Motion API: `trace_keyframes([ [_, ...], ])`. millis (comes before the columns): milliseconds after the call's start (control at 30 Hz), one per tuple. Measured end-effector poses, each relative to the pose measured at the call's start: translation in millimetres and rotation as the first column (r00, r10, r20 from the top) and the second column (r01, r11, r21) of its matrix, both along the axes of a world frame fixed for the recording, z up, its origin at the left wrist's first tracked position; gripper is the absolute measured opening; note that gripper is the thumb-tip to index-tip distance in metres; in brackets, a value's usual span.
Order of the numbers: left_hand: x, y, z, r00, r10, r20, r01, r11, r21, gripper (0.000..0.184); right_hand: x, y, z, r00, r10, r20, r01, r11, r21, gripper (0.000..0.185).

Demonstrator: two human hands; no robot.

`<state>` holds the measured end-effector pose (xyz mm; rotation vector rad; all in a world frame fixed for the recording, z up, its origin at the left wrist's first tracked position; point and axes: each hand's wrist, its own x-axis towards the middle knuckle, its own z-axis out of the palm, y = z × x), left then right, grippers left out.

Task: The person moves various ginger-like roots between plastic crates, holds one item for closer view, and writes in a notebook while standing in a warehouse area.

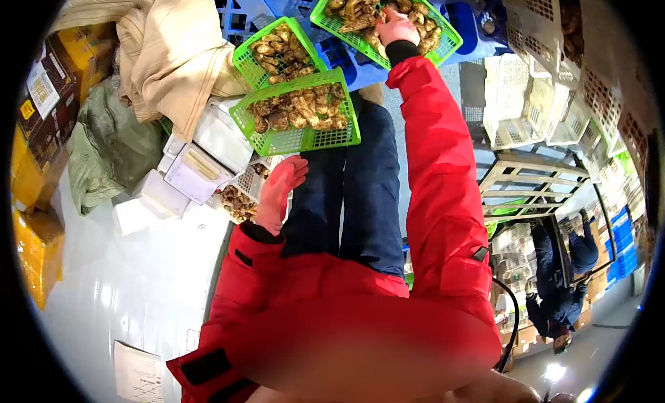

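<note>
My right hand [397, 28] reaches into a green basket [443, 53] at the top, its fingers bent down among brown mushrooms [357, 14]; whether it grips one is hidden. My left hand [280, 188] is held above my lap, fingers stretched out and nothing in it. Just above that hand, a second green basket [260, 148] with a row of mushrooms [298, 109] rests tilted by my knees. Behind it stands a third green basket [242, 59] with smaller mushrooms [282, 51].
Blue crates [343, 60] lie under the baskets. At the left are a beige cloth [166, 53], a green bag [104, 150], white boxes [197, 173], cartons [34, 251] and a paper [138, 372]. White crates [516, 98] and another person [557, 299] are at the right.
</note>
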<state>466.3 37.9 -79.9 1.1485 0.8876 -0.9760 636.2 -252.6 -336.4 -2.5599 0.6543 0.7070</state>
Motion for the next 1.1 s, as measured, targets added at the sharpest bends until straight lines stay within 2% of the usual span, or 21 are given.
trace_keyframes([
  [33, -1, 0, -3, 1.0, 0.024, 0.01, -0.024, 1.0, 0.002, 0.048, -5, 6, -6, 0.969, 0.2, 0.144, -0.197, 0.98, -0.038, 0.039],
  [67, 0, -2, -5, 0.999, 0.007, -0.05, -0.006, 1.0, 0.022, 0.049, -4, 11, -13, 0.937, 0.311, 0.159, -0.31, 0.95, -0.032, 0.038],
  [133, -1, -4, -4, 1.0, 0.025, 0.001, -0.025, 0.999, -0.02, 0.05, -3, 26, -16, 0.85, 0.507, 0.14, -0.507, 0.861, -0.041, 0.036],
  [167, -3, -7, -3, 0.999, 0.033, 0.027, -0.032, 0.998, -0.049, 0.05, -4, 31, -17, 0.821, 0.546, 0.164, -0.543, 0.837, -0.068, 0.031],
  [233, -7, -10, -7, 0.997, 0.045, -0.058, -0.046, 0.999, -0.02, 0.05, -3, 30, -36, 0.76, 0.632, 0.151, -0.603, 0.773, -0.198, 0.025],
  [267, -13, -9, -11, 0.994, 0.058, -0.09, -0.06, 0.998, -0.014, 0.05, -1, 28, -45, 0.745, 0.641, 0.184, -0.614, 0.767, -0.186, 0.024],
  [333, -13, -9, -9, 0.994, 0.042, -0.099, -0.042, 0.999, 0.004, 0.05, 1, 26, -38, 0.725, 0.647, 0.237, -0.629, 0.762, -0.155, 0.02],
  [433, -1, -15, -4, 0.994, 0.041, -0.102, -0.038, 0.999, 0.029, 0.052, -11, 16, -20, 0.821, 0.44, 0.364, -0.459, 0.888, -0.039, 0.028],
  [500, 1, -20, -7, 0.996, 0.017, -0.084, -0.015, 1.0, 0.016, 0.053, -16, 13, 2, 0.957, 0.254, 0.138, -0.268, 0.959, 0.096, 0.046],
  [567, 2, -24, -6, 0.997, 0.0, -0.08, 0.0, 1.0, -0.006, 0.053, -13, 6, 28, 0.988, 0.146, -0.057, -0.13, 0.964, 0.231, 0.056],
  [633, 5, -29, -5, 0.996, -0.023, -0.088, 0.022, 1.0, -0.01, 0.054, -12, -9, 36, 0.993, -0.03, -0.111, 0.06, 0.96, 0.275, 0.064],
  [700, 5, -31, -5, 0.994, -0.032, -0.1, 0.03, 0.999, -0.021, 0.055, -6, -23, 31, 0.963, -0.264, -0.059, 0.268, 0.96, 0.084, 0.058],
  [733, 7, -32, -1, 0.995, -0.053, -0.085, 0.051, 0.999, -0.02, 0.056, -2, -25, 33, 0.947, -0.245, 0.21, 0.231, 0.969, 0.088, 0.055],
  [767, 11, -34, 5, 0.995, -0.071, -0.065, 0.07, 0.997, -0.014, 0.056, 2, -26, 35, 0.976, -0.12, 0.18, 0.127, 0.991, -0.03, 0.049],
  [833, 16, -33, 1, 0.996, -0.091, -0.02, 0.091, 0.996, -0.009, 0.058, 20, -21, 23, 0.955, 0.199, 0.221, -0.171, 0.975, -0.141, 0.041],
  [867, 14, -34, 0, 0.996, -0.09, -0.008, 0.09, 0.996, -0.018, 0.058, 27, -20, 8, 0.937, 0.278, 0.21, -0.233, 0.948, -0.215, 0.035],
  [900, 11, -33, 2, 0.996, -0.09, 0.004, 0.09, 0.996, -0.024, 0.059, 36, -21, -12, 0.945, 0.307, 0.116, -0.256, 0.911, -0.323, 0.034],
  [967, 5, -26, -5, 0.999, -0.045, -0.028, 0.045, 0.999, -0.018, 0.056, 41, -22, -27, 0.956, 0.254, 0.144, -0.197, 0.924, -0.327, 0.022],
  [1000, 5, -25, -6, 0.997, -0.028, -0.066, 0.028, 1.0, 0.004, 0.055, 52, -15, -33, 0.986, 0.144, 0.079, -0.113, 0.943, -0.314, 0.015],
  [1100, 5, -26, -2, 0.992, -0.022, -0.124, 0.029, 0.998, 0.051, 0.051, 53, -9, -36, 0.977, 0.206, 0.051, -0.174, 0.914, -0.366, 0.015],
])
